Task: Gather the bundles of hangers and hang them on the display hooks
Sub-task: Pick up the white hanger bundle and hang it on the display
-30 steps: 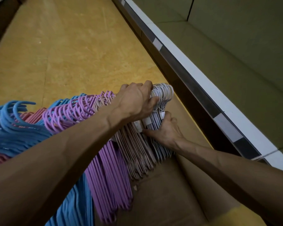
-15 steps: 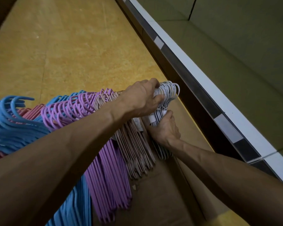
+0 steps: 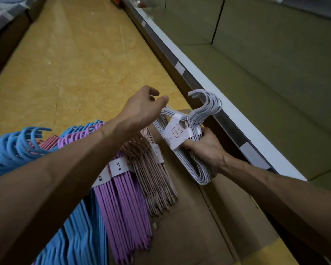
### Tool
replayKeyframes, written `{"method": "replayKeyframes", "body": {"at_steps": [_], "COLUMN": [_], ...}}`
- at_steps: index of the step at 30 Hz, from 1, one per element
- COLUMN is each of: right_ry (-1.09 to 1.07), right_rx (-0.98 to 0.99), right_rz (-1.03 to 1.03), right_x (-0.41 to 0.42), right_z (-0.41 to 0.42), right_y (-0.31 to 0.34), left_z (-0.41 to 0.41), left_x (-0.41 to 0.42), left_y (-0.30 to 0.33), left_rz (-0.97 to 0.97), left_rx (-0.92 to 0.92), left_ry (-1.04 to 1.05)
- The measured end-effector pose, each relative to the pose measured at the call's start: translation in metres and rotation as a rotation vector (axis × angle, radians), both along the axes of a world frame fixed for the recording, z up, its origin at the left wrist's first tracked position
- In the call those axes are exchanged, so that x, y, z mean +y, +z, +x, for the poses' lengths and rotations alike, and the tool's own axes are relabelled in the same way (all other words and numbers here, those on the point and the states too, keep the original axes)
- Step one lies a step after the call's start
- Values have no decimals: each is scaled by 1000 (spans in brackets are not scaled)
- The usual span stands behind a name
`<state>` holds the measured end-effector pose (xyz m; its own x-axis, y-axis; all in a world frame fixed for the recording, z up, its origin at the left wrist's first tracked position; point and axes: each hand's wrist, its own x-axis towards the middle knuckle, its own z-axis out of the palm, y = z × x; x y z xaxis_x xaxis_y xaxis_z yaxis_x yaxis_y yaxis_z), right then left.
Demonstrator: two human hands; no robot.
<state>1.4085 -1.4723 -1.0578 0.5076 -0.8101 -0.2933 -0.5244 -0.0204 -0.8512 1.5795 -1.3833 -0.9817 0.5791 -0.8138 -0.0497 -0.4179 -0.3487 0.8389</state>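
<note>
Gripping white wire hanger bundle [image 3: 182,142] at its shoulder, your right hand [image 3: 206,148] lifts it clear of cardboard box [image 3: 195,222] for hanging; your left hand [image 3: 141,109], fingers loosely curled, holds nothing above pale pink bundle [image 3: 153,173]

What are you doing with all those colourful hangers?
A person is sorting bundles of hangers that lie on a cardboard box beside a store shelf. The right hand grips a bundle of white hangers lifted clear of the pile, hooks pointing up toward the shelf. The left hand hovers just above it, fingers loosely curled and holding nothing. The pink hangers, purple hangers and blue hangers lie in the pile. None is on a display hook yet.
</note>
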Motion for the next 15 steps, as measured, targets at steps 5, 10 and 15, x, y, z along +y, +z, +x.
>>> {"method": "replayKeyframes", "body": {"at_steps": [5,10,15], "right_ry": [112,184,277], "right_rx": [-167,-323,-464], "right_rz": [103,177,321], "right_x": [0,6,16], "right_z": [7,27,56], "right_y": [30,54,71], "left_z": [9,31,48], "left_x": [11,20,40], "left_y": [10,24,37], "left_rz": [-70,-211,-293], "left_rx": [83,453,735], "left_ry": [164,497,457]}}
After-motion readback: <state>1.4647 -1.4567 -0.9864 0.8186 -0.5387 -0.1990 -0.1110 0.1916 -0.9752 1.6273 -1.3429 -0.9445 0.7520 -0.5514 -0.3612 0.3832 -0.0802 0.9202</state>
